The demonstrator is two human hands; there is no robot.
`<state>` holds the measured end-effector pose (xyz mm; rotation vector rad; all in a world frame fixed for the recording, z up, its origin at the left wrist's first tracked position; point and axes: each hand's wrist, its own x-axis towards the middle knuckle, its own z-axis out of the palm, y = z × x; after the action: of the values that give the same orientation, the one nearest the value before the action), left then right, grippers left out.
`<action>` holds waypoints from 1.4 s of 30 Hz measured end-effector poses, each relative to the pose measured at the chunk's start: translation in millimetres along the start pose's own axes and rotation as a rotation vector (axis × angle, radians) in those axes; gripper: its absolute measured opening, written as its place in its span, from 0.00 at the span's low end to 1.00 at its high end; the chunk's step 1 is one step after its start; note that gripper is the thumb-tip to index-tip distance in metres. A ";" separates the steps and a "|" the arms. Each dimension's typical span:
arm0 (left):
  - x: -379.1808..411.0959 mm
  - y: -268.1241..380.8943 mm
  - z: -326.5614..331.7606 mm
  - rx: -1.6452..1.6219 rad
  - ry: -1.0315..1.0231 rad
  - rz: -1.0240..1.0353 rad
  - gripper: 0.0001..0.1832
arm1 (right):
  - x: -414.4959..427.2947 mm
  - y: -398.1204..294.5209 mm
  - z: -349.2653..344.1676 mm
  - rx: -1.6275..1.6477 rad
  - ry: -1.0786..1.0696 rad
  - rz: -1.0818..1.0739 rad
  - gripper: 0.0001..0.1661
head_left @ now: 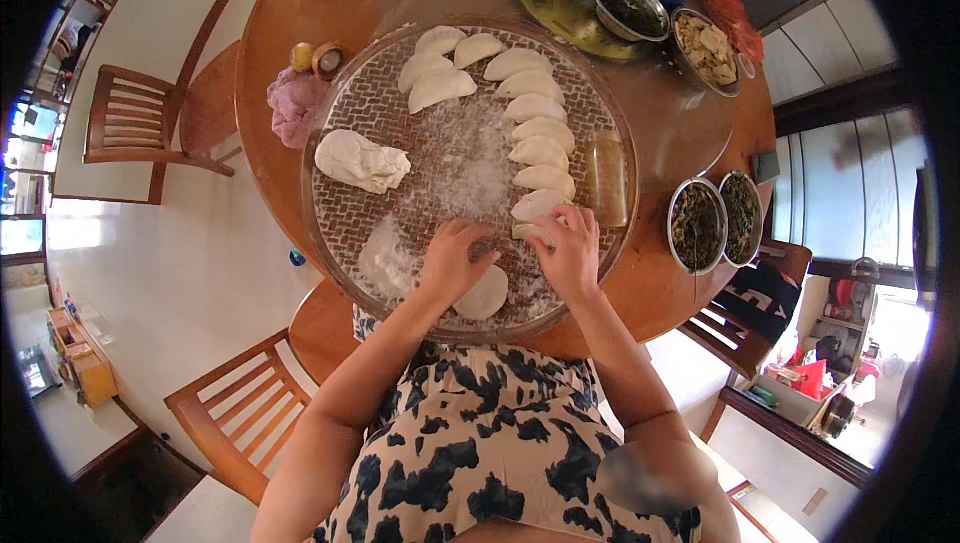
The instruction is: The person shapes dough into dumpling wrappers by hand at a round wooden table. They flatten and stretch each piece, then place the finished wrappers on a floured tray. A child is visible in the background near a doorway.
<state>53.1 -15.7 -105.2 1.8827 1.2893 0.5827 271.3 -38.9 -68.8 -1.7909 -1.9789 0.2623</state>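
My right hand pinches a folded dumpling at the near end of a curved row on a round woven tray. Fingers partly cover that dumpling. With its fingers curled and apart, my left hand hovers over the tray and holds nothing I can see. Just below it lies a flat round dough wrapper. Several more dumplings run up the tray's right side, and a smaller group sits at the far left. A lump of dough rests at the left.
A glass rolling pin or jar lies along the tray's right rim. Two metal bowls of chopped filling stand to the right. Several food bowls are at the far right. A pink cloth and wooden chairs are at left.
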 end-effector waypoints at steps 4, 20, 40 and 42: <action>17.7 3.5 21.6 0.025 -0.010 0.007 0.26 | 7.2 0.0 8.1 -0.043 -0.066 0.015 0.19; -5.6 -11.5 -7.3 -0.021 0.075 -0.039 0.24 | 0.5 4.3 3.0 -0.157 -0.214 0.011 0.23; -27.2 69.8 -19.3 -0.467 -0.113 -0.161 0.29 | -25.5 -43.5 -45.7 0.727 -0.121 0.358 0.23; -31.3 66.7 -18.1 -0.597 -0.117 -0.184 0.26 | -21.2 -51.7 -59.6 0.758 -0.139 0.335 0.21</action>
<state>66.0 -51.5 -39.6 1.2739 1.0483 0.6599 253.2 -76.2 1.5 -1.5816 -1.3532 1.1022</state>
